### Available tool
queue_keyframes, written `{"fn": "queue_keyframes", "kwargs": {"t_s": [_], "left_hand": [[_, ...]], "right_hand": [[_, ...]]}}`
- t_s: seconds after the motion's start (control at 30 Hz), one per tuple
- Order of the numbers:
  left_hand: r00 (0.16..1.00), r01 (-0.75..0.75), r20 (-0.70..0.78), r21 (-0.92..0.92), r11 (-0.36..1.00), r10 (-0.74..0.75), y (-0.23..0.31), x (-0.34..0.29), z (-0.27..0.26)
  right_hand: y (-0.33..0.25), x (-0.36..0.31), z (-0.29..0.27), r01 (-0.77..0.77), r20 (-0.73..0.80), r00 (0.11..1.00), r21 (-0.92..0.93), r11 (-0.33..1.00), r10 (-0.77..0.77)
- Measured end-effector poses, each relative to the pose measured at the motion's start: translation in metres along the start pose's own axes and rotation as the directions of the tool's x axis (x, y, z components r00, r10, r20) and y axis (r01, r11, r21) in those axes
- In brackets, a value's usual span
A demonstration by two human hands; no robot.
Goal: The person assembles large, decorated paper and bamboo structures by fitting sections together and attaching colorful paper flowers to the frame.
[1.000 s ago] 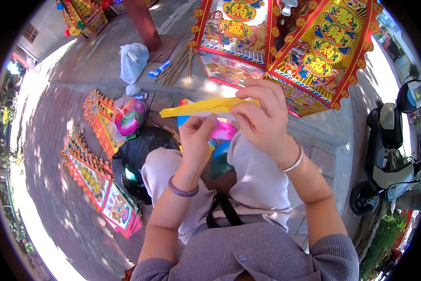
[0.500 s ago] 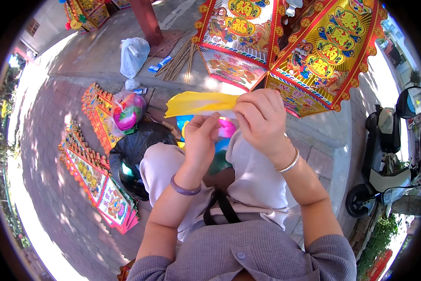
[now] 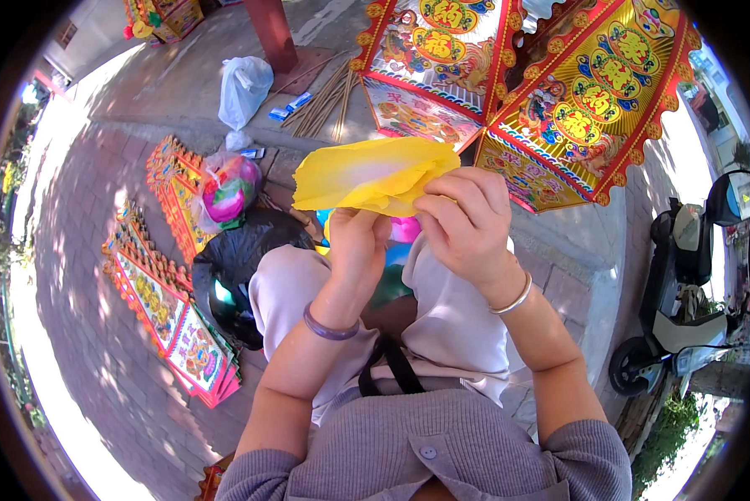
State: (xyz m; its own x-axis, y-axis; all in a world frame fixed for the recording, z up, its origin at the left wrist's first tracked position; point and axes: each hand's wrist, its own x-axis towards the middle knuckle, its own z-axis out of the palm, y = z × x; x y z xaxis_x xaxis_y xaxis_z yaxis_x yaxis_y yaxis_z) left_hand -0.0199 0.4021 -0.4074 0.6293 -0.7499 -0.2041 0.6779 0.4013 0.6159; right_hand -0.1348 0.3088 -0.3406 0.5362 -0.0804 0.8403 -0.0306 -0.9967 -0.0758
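Yellow sheet, whitish mid-patch.
Gold panel: red border with gold rosettes, yellow ovals, blue wave band. Trousers pale lilac; ribbed top grey. Purple bangle, silver bangle. Bag black; post dull red.

Grey ribbed short-sleeved top, round button; pale trousers; black strap; purple left bangle; silver right bangle.

Ahead and right, lanterns block us just past the yellow paper. On the left, black bag crowds the left knee, card stacks farther out. We get a slim gap between left hand and right hand. Most room: we have open ground from the right forearm out to the scooter.
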Motion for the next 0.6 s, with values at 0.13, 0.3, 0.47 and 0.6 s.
{"fn": "queue_keyframes", "kwargs": {"t_s": [0.13, 0.3, 0.47, 0.6], "left_hand": [[0.999, -0.032, 0.001, 0.015, 0.999, 0.032, 0.000, 0.000, -0.001], [0.997, -0.080, 0.012, 0.128, 0.989, 0.080, 0.001, -0.002, -0.003], [0.976, -0.215, 0.069, 0.199, 0.956, 0.205, 0.005, -0.008, 0.003], [0.972, -0.233, 0.095, 0.221, 0.947, 0.217, 0.007, -0.003, -0.008]], "right_hand": [[0.005, -0.004, 0.002, -0.035, -0.013, 0.999, 0.014, 0.999, 0.035], [0.010, 0.000, 0.000, -0.154, 0.031, 0.988, 0.121, 0.981, 0.151], [0.012, 0.006, -0.003, -0.254, 0.102, 0.967, 0.323, 0.912, 0.234], [0.008, 0.011, -0.009, -0.366, 0.224, 0.928, 0.403, 0.839, 0.298]]}}
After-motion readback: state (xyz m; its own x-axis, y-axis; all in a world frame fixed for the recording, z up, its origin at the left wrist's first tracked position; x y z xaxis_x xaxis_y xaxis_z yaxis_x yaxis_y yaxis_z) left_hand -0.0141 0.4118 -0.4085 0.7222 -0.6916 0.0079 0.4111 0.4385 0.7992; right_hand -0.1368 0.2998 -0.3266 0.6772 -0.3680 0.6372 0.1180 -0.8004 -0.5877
